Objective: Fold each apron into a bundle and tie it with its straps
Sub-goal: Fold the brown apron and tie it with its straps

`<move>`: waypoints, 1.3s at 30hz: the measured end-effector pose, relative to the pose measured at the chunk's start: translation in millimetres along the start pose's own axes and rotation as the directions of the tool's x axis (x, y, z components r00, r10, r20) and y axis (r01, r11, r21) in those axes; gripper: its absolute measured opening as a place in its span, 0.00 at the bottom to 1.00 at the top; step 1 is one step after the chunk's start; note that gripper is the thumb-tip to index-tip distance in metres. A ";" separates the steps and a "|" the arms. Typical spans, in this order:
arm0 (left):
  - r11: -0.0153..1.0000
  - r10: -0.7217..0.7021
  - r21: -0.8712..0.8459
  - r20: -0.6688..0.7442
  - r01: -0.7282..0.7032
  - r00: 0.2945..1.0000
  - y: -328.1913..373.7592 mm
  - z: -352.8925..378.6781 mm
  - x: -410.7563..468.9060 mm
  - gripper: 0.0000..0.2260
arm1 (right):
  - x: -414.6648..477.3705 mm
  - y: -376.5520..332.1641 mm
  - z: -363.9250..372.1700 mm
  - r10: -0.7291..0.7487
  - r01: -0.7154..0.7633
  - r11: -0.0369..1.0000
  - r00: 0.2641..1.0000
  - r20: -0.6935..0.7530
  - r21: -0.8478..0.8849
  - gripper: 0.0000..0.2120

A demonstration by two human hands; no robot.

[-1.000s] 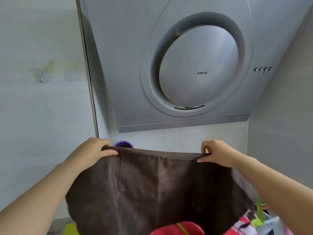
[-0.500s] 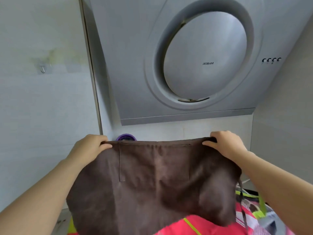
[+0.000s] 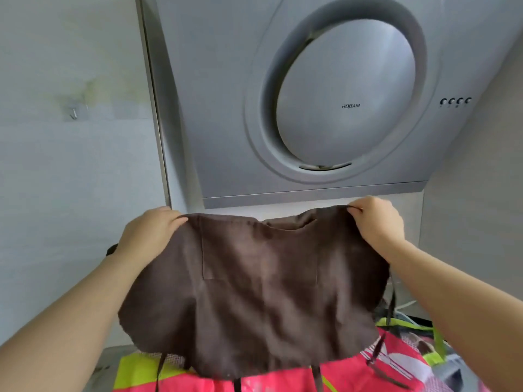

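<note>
I hold the brown apron [image 3: 254, 292] up in the air in front of the range hood [image 3: 311, 94]. My left hand [image 3: 150, 233] grips its upper left corner with the fingers curled over the edge. My right hand [image 3: 376, 222] pinches the upper right corner. The cloth hangs between them, and it seems to be doubled. Its thin straps [image 3: 161, 372] dangle loose from the lower edge, over a pink and yellow-green cloth [image 3: 353, 374] that lies below. I judge the work on this apron is at an early point: perhaps one fold is made, but there is no bundle and the straps are not tied. More folding and then the tying are left.
</note>
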State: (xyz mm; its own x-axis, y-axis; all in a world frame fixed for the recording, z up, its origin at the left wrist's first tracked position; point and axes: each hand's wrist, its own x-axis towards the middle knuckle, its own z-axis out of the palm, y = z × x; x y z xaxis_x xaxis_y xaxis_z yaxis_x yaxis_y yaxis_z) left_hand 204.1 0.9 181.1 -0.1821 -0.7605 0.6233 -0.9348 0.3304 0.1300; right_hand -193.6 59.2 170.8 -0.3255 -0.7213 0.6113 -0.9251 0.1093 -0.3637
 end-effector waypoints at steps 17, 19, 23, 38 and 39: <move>0.995 0.086 -0.041 -0.199 -0.096 0.976 20.6 -28.0 0.6 0.18 | 1.9 -8.8 -9.8 -0.033 0.033 0.999 0.999 0.019 -0.043 0.09; 0.988 0.138 -0.050 -0.130 -0.145 0.982 23.4 -35.3 -3.7 0.20 | 3.2 -6.6 -14.8 0.008 -0.006 0.998 0.999 -0.043 0.055 0.06; 0.985 0.168 -0.034 0.034 -0.167 0.985 28.5 -49.0 -10.2 0.17 | 3.7 -10.6 -34.7 0.200 -0.127 0.784 0.978 -0.054 0.607 0.04; 0.863 -0.505 0.122 0.186 0.490 0.843 80.1 -60.7 -42.3 0.08 | -47.3 17.4 -83.8 0.101 0.024 0.868 0.969 -0.224 0.496 0.16; 0.853 -0.521 0.136 0.272 0.504 0.809 83.2 -61.1 -46.8 0.07 | -53.4 18.3 -85.1 0.121 0.021 0.860 0.962 -0.243 0.510 0.16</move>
State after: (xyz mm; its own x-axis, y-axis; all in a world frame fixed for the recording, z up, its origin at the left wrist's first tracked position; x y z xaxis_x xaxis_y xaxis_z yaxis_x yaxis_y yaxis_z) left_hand 153.5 98.2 209.9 0.2567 -0.9395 0.2269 -0.9308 -0.1771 0.3199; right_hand -209.8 158.0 191.3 -0.4727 -0.5147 0.7153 -0.7023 -0.2702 -0.6586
